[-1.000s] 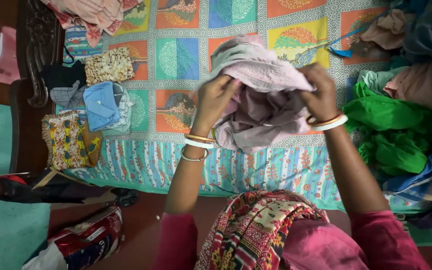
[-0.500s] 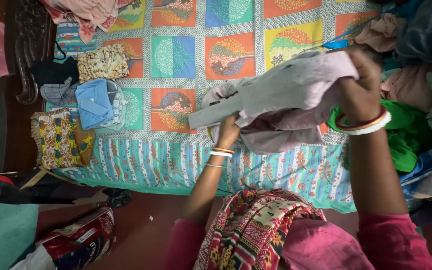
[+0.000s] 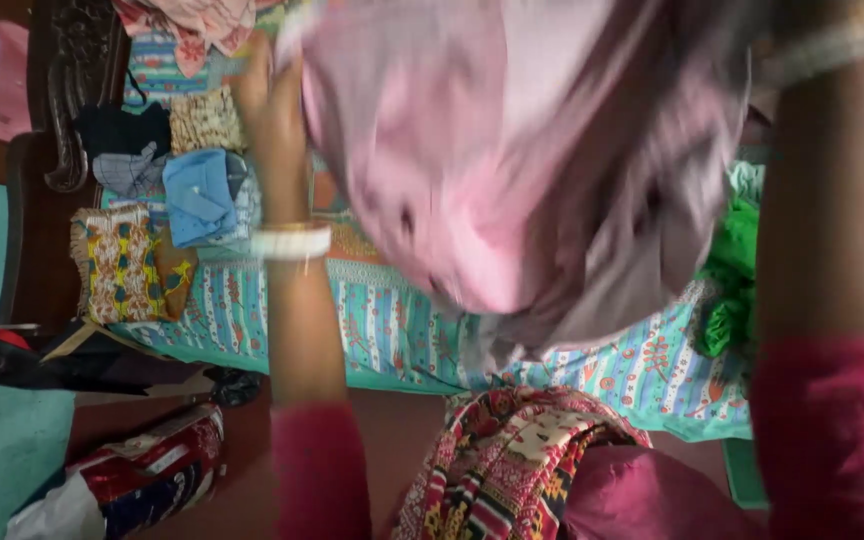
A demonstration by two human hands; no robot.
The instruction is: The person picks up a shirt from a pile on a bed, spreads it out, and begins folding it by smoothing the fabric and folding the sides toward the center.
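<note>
Two hands up high, pink cloth point(image 3: 512, 150) spread between them, motion-blurred and filling upper centre of frame. Far left: dark carved bed frame point(image 3: 62, 90). Lower left: red and white bag point(image 3: 142, 475) on the floor. Left of centre: folded stack on the bedsheet point(image 3: 392, 330), with a yellow patterned piece point(image 3: 117, 262), blue shirt point(image 3: 197, 195) and brown print point(image 3: 202, 118). Left hand point(image 3: 270, 95) is raised beside the cloth's left edge, bangles at the wrist; looks clenched on the edge, blurred. Right hand is out of frame at the top right, only the forearm shows; grip can't be told. Green cloth point(image 3: 732, 280) on the bed at right, partly behind that arm.
</note>
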